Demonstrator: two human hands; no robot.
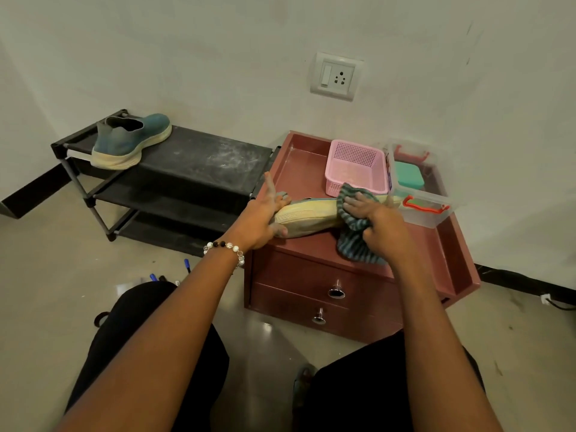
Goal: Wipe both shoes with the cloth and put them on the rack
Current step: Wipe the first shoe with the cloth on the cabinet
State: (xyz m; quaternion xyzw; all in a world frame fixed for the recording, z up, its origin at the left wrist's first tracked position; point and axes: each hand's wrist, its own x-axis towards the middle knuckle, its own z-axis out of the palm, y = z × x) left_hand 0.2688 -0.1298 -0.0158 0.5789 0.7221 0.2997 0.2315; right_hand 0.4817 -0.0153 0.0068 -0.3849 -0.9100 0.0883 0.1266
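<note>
My left hand [260,221] grips the second shoe [307,218] sole-up on the tabletop [311,244], right hand [378,224] clamps the cloth [353,236] on it; risk: a hard stroke shoves the toe into the basket [355,168] at 12 o'clock; first shoe [131,140] already on rack [193,157], 10 o'clock.

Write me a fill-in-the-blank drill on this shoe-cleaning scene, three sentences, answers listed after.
1. The right hand presses a striped ____ against the sole of the shoe lying on the drawer unit.
2. The other shoe already sits on the top shelf of the ____.
3. The basket on the drawer unit is ____ in colour.

Missing words: cloth; rack; pink
</note>
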